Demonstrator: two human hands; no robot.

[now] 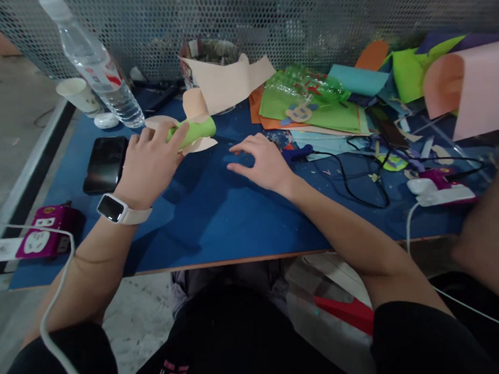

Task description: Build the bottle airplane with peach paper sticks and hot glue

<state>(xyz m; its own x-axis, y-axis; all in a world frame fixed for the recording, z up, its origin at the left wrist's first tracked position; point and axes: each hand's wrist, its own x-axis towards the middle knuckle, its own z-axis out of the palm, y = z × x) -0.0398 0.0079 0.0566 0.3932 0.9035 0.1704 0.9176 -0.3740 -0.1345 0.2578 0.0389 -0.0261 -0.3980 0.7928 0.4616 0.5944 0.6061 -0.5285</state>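
Note:
My left hand (154, 160), with a white smartwatch (112, 208) on its wrist, is closed on a rolled green foam sheet (199, 131) just above the blue table (218, 224). Peach foam pieces (194, 103) stick out above and below the roll; whether they are joined to it I cannot tell. My right hand (261, 162) hovers over the table's middle, thumb and fingers apart, nothing between them. Beside its knuckles lies a blue glue gun (297, 153) with a black cord, partly hidden by the hand.
A water bottle (100, 72), paper cup (79, 96) and black case (105, 164) stand at left. Foam sheets (343, 116), a crumpled green plastic bottle (306, 84) and scraps cover the right. Purple power adapters (48, 230) sit on both sides. Another person's arm (498, 225) is at far right.

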